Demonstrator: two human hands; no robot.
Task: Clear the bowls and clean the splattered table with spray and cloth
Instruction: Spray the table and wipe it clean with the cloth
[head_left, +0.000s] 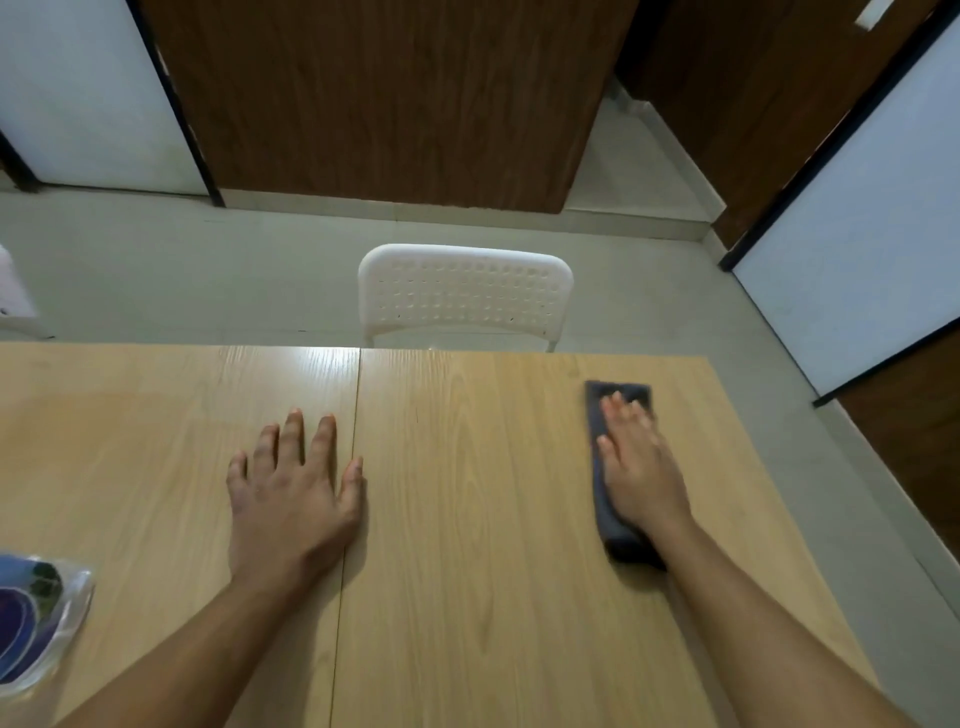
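A pale wooden table (467, 519) fills the lower half of the view, made of two tops butted along one seam that runs away from the person. One white plastic chair (465, 296) stands tucked at the far edge. No bowls show on the table, so the clearing looks done and the wiping is under way.

One dark grey cloth (605, 467), folded into a long strip, lies near the table's right edge, its long axis pointing away from the person. The right hand (641, 467) lies flat on top of it, fingers straight and together, pressing down rather than gripping. Most unwiped surface lies to the left of the cloth, so the next stroke likely sweeps that way.

The left hand (291, 499) rests palm down, fingers spread, holding nothing, just left of the seam and well apart from the cloth.

One clear plastic object with blue contents (36, 623), possibly the spray bottle, sits at the lower left edge.
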